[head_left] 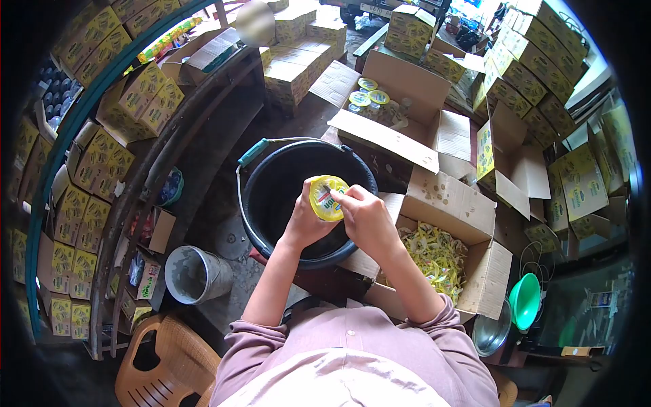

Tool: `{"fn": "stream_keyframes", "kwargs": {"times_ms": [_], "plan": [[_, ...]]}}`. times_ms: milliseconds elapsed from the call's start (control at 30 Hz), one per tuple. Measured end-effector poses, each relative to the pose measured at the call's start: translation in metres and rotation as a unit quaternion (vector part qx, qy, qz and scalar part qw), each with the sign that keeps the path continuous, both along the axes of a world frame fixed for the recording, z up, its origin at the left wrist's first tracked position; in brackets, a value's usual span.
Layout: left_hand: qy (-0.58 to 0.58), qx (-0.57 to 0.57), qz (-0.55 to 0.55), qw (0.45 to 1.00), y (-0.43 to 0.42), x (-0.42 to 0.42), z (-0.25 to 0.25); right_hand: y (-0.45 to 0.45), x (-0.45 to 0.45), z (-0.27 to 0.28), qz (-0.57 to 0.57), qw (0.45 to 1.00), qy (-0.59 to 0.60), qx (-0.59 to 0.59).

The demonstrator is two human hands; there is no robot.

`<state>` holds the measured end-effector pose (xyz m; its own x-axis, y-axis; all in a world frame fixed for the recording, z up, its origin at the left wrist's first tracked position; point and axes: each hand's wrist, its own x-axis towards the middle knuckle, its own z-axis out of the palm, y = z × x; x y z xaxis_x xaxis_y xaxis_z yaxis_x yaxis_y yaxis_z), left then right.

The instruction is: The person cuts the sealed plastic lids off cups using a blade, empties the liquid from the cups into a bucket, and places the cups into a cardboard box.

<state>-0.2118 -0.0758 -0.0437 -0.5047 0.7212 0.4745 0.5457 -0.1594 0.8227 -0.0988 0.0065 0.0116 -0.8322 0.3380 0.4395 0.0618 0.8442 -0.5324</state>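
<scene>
A plastic drink cup (319, 203) with a yellow, lemon-printed film lid is held over the black bucket (252, 234). My left hand (303, 220) is closed around the cup's left side. My right hand (369, 220) is closed, its fingertips pressed together at the right part of the lid. A dark mark shows on the lid just beside those fingertips; whether the film is torn there I cannot tell. The bucket's inside is dark, so its contents are hard to make out. Its wire handle has a teal grip (253, 153) resting at the far left rim.
Right of the bucket, an open carton (451, 197) holds a heap of yellow printed film pieces (434, 261). Behind it, another carton (407, 78) contains several lidded cups (368, 98). A grey pail (196, 275), a brown chair (166, 363), a green bowl (525, 302) and stacked yellow cartons (102, 163) surround me.
</scene>
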Motion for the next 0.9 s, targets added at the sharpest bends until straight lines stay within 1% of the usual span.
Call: {"fn": "stream_keyframes", "kwargs": {"times_ms": [200, 300, 400, 533, 567, 633, 700, 733, 833, 900], "plan": [[-0.021, 0.01, 0.024, 0.999, -0.001, -0.001, -0.001, 0.0, 0.018, 0.006, 0.005, 0.998, -0.056, 0.01], [-0.013, 0.002, 0.03, 0.999, -0.001, -0.001, -0.002, 0.003, 0.025, 0.007, 0.011, 0.997, -0.072, 0.015], [-0.016, 0.007, 0.023, 1.0, -0.002, -0.003, -0.004, 0.006, 0.034, 0.022, 0.004, 0.994, -0.106, 0.005], [-0.092, 0.001, -0.048, 0.995, -0.003, -0.005, 0.001, 0.03, 0.034, 0.033, 0.057, 0.995, -0.053, 0.058], [-0.114, 0.005, -0.072, 0.991, -0.003, -0.005, 0.002, 0.039, 0.029, 0.032, 0.095, 0.991, -0.017, 0.094], [-0.141, 0.008, -0.115, 0.983, -0.004, -0.004, 0.001, 0.047, 0.022, 0.035, 0.152, 0.981, 0.005, 0.118], [-0.149, 0.011, -0.15, 0.977, -0.004, -0.004, 0.001, 0.052, 0.014, 0.027, 0.192, 0.975, 0.01, 0.109], [-0.184, 0.009, -0.163, 0.969, -0.003, -0.003, 0.0, 0.053, 0.012, 0.024, 0.212, 0.972, 0.013, 0.104], [-0.197, 0.005, -0.167, 0.966, -0.004, -0.003, -0.001, 0.052, 0.007, 0.025, 0.223, 0.97, 0.0, 0.092], [-0.185, 0.0, -0.161, 0.969, -0.004, -0.004, -0.001, 0.051, 0.004, 0.023, 0.221, 0.972, -0.006, 0.083]]}}
